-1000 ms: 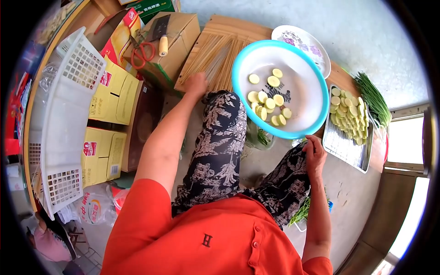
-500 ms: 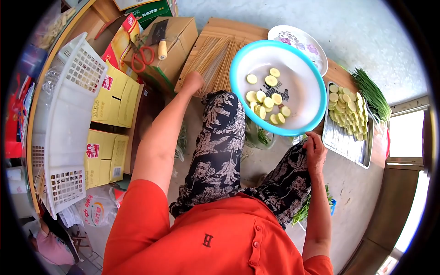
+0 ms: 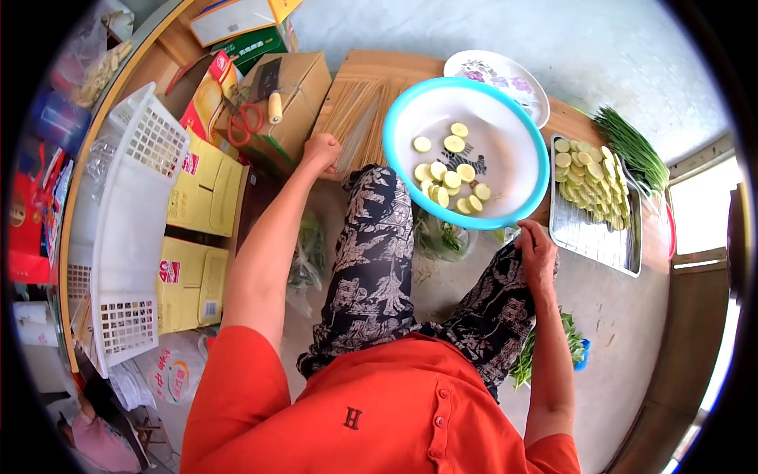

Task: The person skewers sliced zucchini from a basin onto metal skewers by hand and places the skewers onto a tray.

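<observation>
My left hand [image 3: 321, 153] is closed at the near edge of the wooden board, beside a spread of thin bamboo skewers [image 3: 355, 110]. Whether any skewer is inside the fist is hidden. My right hand [image 3: 538, 254] has its fingers pinched together just below the rim of a white basin with a blue edge [image 3: 537, 193]. What it holds, if anything, is too small to make out. Inside the basin lie several round green-skinned vegetable slices [image 3: 453, 178]. To its right, a metal tray [image 3: 580, 237] carries a pile of similar slices [image 3: 592, 180].
Behind the basin sits a flowered plate [image 3: 505, 75], and green chives [image 3: 634, 150] lie beyond the tray. A knife [image 3: 274, 99] and red scissors [image 3: 245, 120] rest on a cardboard box [image 3: 304, 83]. White plastic baskets [image 3: 126, 229] stand at the left. Bagged greens [image 3: 446, 237] are below the board.
The view has shifted slightly, moving the basin and tray a little left in the picture. My left hand has turned somewhat at the skewers; my right hand stays by the basin rim.
</observation>
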